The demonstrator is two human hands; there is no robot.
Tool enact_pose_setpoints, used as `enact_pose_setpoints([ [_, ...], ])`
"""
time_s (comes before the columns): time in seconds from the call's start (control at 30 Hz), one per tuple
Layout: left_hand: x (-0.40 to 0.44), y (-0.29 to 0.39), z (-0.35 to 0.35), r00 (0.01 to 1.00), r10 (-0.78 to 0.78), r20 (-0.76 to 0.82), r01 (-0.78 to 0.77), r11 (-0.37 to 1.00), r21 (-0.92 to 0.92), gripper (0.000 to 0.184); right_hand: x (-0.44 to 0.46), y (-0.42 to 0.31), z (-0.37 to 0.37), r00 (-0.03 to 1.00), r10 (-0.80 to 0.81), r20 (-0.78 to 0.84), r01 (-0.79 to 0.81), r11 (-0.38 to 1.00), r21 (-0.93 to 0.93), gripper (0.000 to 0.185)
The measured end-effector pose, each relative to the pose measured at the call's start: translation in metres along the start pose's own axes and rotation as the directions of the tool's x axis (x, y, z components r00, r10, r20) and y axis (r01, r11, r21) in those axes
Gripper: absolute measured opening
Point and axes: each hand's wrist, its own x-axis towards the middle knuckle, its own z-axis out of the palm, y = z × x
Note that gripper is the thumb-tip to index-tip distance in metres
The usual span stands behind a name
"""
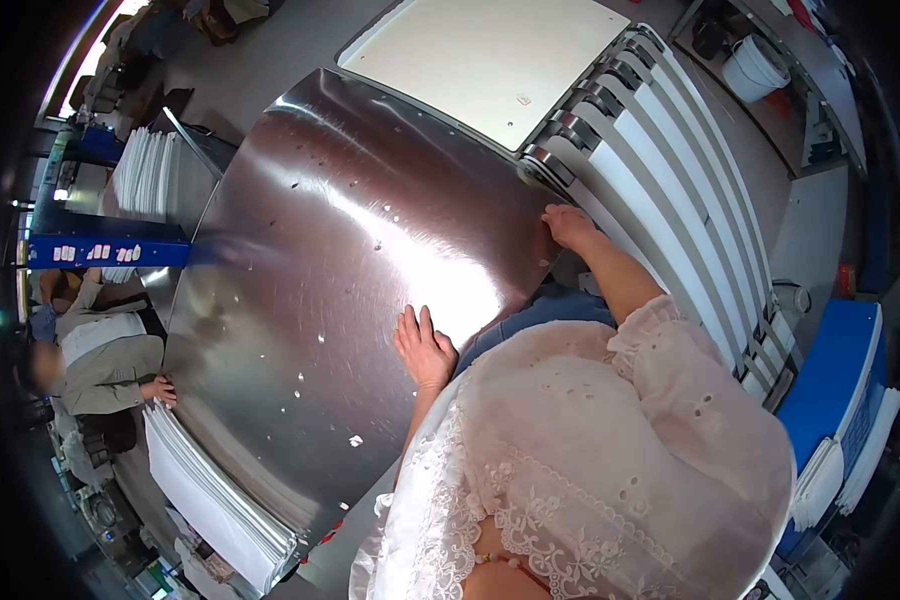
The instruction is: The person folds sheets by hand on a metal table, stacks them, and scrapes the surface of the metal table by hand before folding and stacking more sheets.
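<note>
A shiny metal tabletop (270, 250) with small bits of white scrap on it fills the middle of the head view. My left hand (425, 352) lies on its near part, fingers spread, holding nothing. At the near right corner of the metal, my right hand (568, 227) has its fingers bent together around the edge. Close beside that hand, a rack of white sheets under grey bands (670, 170) runs down to the right.
A cream-coloured board (470, 60) adjoins the far edge. At left, a co-worker's hand (158, 391) touches the table beside stacked white sheets (215, 500). Another paper stack (145, 175) stands behind a blue beam (110, 251). A white bucket (755, 68) is at upper right.
</note>
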Motion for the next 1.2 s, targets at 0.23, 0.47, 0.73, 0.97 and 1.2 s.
enact_pose_setpoints([
  [0.23,0.000,-0.001,0.000,1.000,-0.001,0.019,0.001,1.000,0.014,0.052,0.005,-0.001,-0.003,1.000,0.003,0.016,-0.003,1.000,-0.003,0.025],
  [0.47,0.005,0.003,-0.003,0.999,-0.025,0.047,0.024,0.999,0.025,0.052,0.007,0.000,0.005,0.999,0.047,-0.021,-0.047,0.999,0.006,0.024],
  [0.73,0.003,0.000,0.000,0.999,-0.026,0.041,0.025,0.999,0.035,0.052,0.012,-0.007,-0.016,0.963,0.255,0.087,-0.262,0.962,0.082,0.031],
  [0.97,0.003,0.001,0.001,0.999,-0.033,0.026,0.032,0.999,0.044,0.053,0.020,0.020,0.001,0.990,0.110,0.087,-0.135,0.919,0.370,0.015],
  [1.2,0.004,0.002,-0.003,0.999,-0.037,0.036,0.036,0.999,0.024,0.053,-0.016,-0.011,-0.015,0.949,0.020,0.315,-0.280,-0.408,0.869,0.011],
])
